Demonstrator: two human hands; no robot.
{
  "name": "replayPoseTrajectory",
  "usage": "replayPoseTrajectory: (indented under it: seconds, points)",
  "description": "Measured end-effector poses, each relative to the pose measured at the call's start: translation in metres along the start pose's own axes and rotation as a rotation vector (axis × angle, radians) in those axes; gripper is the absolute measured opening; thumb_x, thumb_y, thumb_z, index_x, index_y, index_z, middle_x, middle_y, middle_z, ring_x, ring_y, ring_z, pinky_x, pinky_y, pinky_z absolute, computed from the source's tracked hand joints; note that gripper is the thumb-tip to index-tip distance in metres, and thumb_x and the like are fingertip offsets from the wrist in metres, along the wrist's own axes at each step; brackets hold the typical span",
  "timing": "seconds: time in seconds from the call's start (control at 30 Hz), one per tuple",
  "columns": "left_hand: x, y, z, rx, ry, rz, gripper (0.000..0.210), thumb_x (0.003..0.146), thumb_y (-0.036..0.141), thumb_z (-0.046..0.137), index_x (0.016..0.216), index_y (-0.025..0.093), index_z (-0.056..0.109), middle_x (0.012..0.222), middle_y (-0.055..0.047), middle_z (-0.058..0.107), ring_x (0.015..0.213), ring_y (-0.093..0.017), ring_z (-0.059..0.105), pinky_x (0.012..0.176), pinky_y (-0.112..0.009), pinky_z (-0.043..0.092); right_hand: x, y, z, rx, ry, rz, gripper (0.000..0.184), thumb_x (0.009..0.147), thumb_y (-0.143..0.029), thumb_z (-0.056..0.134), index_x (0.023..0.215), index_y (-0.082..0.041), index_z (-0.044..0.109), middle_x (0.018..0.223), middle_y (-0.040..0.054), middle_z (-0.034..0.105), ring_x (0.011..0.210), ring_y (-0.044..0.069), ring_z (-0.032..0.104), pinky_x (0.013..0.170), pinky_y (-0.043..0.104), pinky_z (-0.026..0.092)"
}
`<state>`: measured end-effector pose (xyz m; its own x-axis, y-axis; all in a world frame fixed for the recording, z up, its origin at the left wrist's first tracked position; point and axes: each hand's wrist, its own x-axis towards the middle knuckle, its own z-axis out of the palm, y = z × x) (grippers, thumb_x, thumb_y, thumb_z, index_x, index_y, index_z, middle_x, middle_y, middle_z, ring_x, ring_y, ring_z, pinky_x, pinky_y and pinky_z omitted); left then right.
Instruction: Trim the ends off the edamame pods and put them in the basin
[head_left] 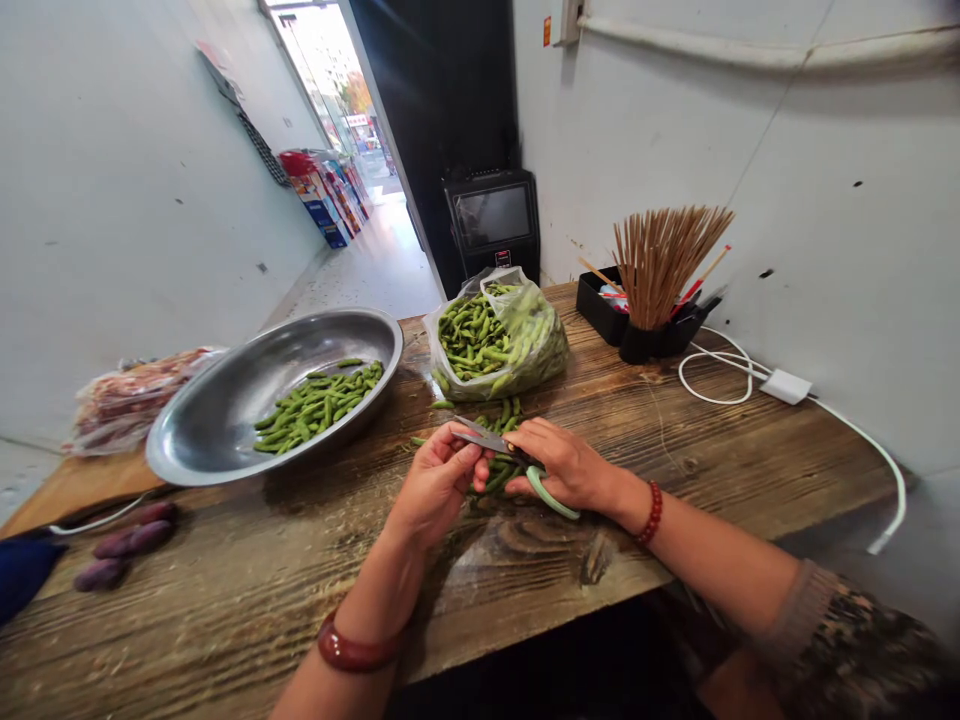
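Head view. Directions follow a clock dial centred on the hands, 12 o'clock pointing away from the wearer. The right hand (561, 462) grips the scissors (491, 440), fingers closed about the pale green handles, the blades directed towards 10 o'clock and seemingly slightly parted. The left hand (435, 482) meets the blade tips, thumb and forefinger drawn together in a pinch; whether anything lies between them cannot be told. This opposed hold presumably lets the tips be guided closely.

Green pods (510, 410) occupy 3 places. Some lie loose on the wooden table (720, 480), beneath and just beyond the hands. Others fill the plastic bag (551, 365) at 12 o'clock, its mouth open — probably for easy reach. The rest lie in the metal basin (214, 400) at 10 o'clock, gathered towards its near right side, which seems handy to the left hand.

At 2 o'clock, thin sticks (667, 260) stand bundled in a black holder (639, 345) — upright, it appears, to save space. A white power block (785, 387) rests at 3 o'clock; purple objects (150, 538) lie near 9 o'clock, well apart from both hands.
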<state>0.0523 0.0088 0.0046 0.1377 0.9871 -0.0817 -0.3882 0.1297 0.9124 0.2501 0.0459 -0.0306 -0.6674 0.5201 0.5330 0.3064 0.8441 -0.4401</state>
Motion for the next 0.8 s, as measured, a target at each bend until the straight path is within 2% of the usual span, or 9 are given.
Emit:
replayPoseTrajectory:
  seconds: [0.27, 0.4, 0.5, 0.57, 0.67, 0.8]
  points:
    - [0.001, 0.005, -0.005, 0.007, 0.008, -0.04, 0.023, 0.07, 0.02, 0.078, 0.082, 0.014, 0.059, 0.069, -0.001, 0.065, 0.049, -0.006, 0.051, 0.042, -0.014, 0.04, 0.0, 0.003, 0.002, -0.021, 0.003, -0.014, 0.04, 0.087, -0.038, 0.064, 0.119, -0.015, 0.052, 0.097, 0.01, 0.062, 0.088, 0.023, 0.054, 0.077, 0.036, 0.049]
    - [0.004, 0.014, -0.014, -0.057, 0.097, -0.017, 0.022, 0.07, 0.022, 0.077, 0.081, 0.014, 0.06, 0.072, 0.0, 0.062, 0.052, -0.006, 0.051, 0.044, -0.015, 0.041, 0.0, 0.007, -0.001, -0.077, 0.087, 0.061, 0.037, 0.088, -0.038, 0.063, 0.116, -0.016, 0.053, 0.093, 0.0091, 0.061, 0.084, 0.023, 0.054, 0.075, 0.036, 0.047]
    - [0.006, 0.019, -0.02, -0.098, 0.163, -0.01, 0.024, 0.071, 0.029, 0.076, 0.073, 0.014, 0.057, 0.071, 0.0, 0.058, 0.053, -0.007, 0.051, 0.043, -0.015, 0.041, 0.001, 0.01, -0.004, -0.107, 0.125, 0.098, 0.038, 0.088, -0.039, 0.062, 0.116, -0.015, 0.053, 0.094, 0.0095, 0.06, 0.085, 0.023, 0.054, 0.076, 0.037, 0.047]
    - [0.007, 0.018, -0.021, -0.042, 0.184, -0.013, 0.025, 0.069, 0.029, 0.076, 0.072, 0.014, 0.057, 0.066, 0.002, 0.054, 0.051, -0.007, 0.049, 0.042, -0.016, 0.039, 0.001, 0.011, -0.005, -0.105, 0.115, 0.103, 0.038, 0.088, -0.04, 0.062, 0.117, -0.016, 0.053, 0.093, 0.0093, 0.06, 0.085, 0.024, 0.054, 0.076, 0.037, 0.046]
    - [0.007, 0.012, -0.021, 0.123, 0.181, -0.016, 0.021, 0.068, 0.025, 0.075, 0.081, 0.015, 0.062, 0.061, 0.003, 0.052, 0.05, -0.008, 0.048, 0.043, -0.018, 0.038, 0.001, 0.012, -0.004, -0.103, 0.107, 0.105, 0.039, 0.088, -0.04, 0.062, 0.118, -0.016, 0.053, 0.095, 0.0096, 0.061, 0.086, 0.024, 0.054, 0.077, 0.037, 0.046]
    - [0.013, 0.002, -0.03, 0.449, 0.201, 0.085, 0.011, 0.075, 0.02, 0.059, 0.083, 0.016, 0.065, 0.062, 0.001, 0.056, 0.052, -0.011, 0.049, 0.051, -0.022, 0.04, 0.001, 0.011, -0.004, -0.125, 0.11, 0.109, 0.039, 0.088, -0.04, 0.062, 0.116, -0.015, 0.053, 0.097, 0.0104, 0.062, 0.087, 0.024, 0.055, 0.077, 0.037, 0.047]
